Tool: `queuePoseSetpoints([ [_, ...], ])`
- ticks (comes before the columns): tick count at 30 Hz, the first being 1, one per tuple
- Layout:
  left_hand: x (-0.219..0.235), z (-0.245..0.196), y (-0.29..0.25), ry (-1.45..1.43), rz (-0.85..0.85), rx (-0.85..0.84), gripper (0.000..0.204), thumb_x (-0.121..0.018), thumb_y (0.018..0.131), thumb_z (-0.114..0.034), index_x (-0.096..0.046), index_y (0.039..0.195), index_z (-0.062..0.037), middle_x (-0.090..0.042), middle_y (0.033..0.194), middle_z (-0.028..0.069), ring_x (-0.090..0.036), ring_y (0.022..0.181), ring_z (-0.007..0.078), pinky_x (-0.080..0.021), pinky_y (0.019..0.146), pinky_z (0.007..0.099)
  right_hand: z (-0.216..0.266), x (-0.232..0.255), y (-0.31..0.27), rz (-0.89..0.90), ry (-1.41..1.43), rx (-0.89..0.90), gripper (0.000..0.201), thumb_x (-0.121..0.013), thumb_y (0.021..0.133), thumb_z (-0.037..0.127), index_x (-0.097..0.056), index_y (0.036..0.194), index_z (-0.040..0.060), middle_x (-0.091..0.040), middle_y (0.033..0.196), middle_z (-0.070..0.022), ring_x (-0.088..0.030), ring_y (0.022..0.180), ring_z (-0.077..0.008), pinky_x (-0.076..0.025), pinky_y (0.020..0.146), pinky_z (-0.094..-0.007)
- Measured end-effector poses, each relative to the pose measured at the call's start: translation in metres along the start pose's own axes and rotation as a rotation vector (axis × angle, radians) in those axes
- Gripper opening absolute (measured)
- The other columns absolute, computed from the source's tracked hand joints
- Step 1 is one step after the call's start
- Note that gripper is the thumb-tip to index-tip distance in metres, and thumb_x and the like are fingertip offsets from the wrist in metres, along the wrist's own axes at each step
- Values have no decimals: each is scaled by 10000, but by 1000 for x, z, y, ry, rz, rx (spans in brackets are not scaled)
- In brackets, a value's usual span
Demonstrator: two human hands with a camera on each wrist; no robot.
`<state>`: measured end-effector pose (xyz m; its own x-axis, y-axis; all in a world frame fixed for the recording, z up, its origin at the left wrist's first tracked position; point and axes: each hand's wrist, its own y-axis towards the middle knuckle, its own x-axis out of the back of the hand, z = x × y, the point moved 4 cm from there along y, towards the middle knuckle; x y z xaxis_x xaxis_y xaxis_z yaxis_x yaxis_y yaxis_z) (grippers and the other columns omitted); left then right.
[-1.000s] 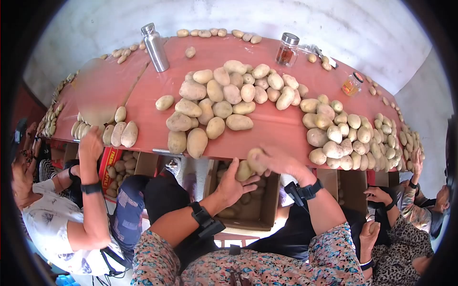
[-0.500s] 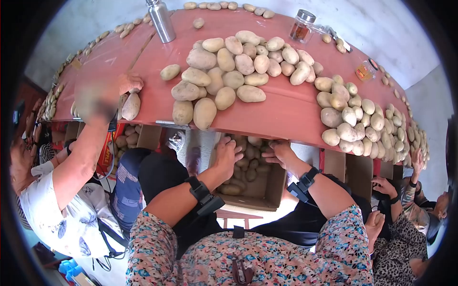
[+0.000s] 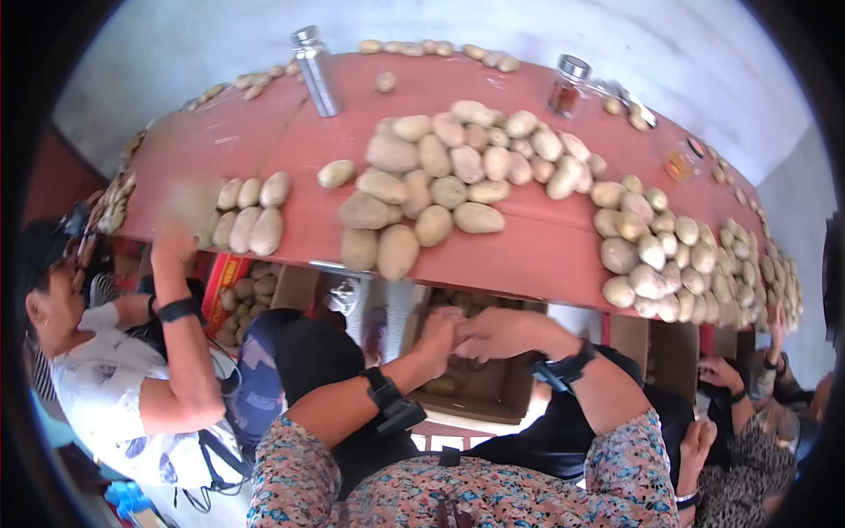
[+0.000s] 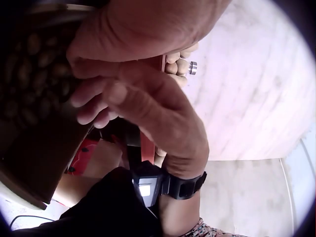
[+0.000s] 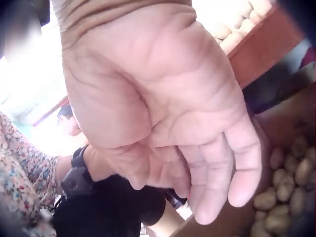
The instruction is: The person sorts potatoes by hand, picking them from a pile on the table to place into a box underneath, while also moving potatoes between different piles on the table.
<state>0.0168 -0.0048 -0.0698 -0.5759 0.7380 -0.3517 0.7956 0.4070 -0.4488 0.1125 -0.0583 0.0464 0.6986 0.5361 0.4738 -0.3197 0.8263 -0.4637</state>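
Note:
Both hands meet above a cardboard box at the table's front edge. The left hand reaches in from the left, its fingertips overlapping the right hand. In the right wrist view the right palm shows bare, with loosely bent fingers and no potato in them. Behind it the left hand is partly covered. The left wrist view has the right thumb close beneath the left hand. Potatoes lie in the box below the hands.
A heap of potatoes sits on the red table, with another heap to the right. Behind stand a metal bottle and glass jars. A neighbour works at the left; others sit at the right.
A second ago the hands had potatoes over the box; half a second ago they were apart and low at the box, and now they are together. The neighbour's arm at left drew back.

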Motion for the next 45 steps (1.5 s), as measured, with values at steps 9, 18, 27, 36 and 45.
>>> queuePoseSetpoints([
  [9, -1, 14, -4, -160, -164, 106, 242, -507, 855, -226, -449, 1071, -133, -498, 957, 14, -529, 844, 130, -438, 632, 290, -12, 144, -34, -1211, -200, 93, 347, -537, 849, 97, -467, 1179, 16, -552, 1046, -104, -523, 936, -215, -426, 815, -320],
  [18, -10, -10, -15, -42, -76, 126, 303, -479, 878, -330, -444, 1102, -128, -478, 992, 9, -510, 867, 118, -440, 670, 294, -97, 189, -38, -1237, -680, -292, 621, -575, 754, -29, -326, 1322, 11, -365, 1316, -205, -386, 1190, -389, -332, 1000, -422],
  [27, -17, -12, -16, -2, 15, 143, 345, -474, 885, -345, -421, 1144, -123, -457, 1027, 13, -493, 858, 118, -437, 666, 296, -92, 173, -47, -1323, -578, -422, 499, -584, 779, 6, -401, 1244, 13, -436, 1206, -196, -471, 1079, -384, -408, 888, -404],
  [36, 20, 27, 22, 104, -2, -72, 240, -493, 846, -339, -478, 966, -131, -479, 847, -2, -475, 657, 101, -412, 533, 247, -113, 161, -58, -1286, -461, -380, 399, -502, 798, -30, -434, 1191, -34, -495, 1167, -211, -503, 1053, -314, -400, 900, -361],
  [45, 54, 32, 3, 244, -181, 115, 146, -544, 759, -273, -549, 816, -138, -510, 652, -22, -488, 485, 105, -371, 405, 260, -21, 101, -80, -974, 685, 90, 345, -482, 896, 283, -473, 1166, 69, -583, 972, -87, -571, 662, -131, -403, 436, -204],
])
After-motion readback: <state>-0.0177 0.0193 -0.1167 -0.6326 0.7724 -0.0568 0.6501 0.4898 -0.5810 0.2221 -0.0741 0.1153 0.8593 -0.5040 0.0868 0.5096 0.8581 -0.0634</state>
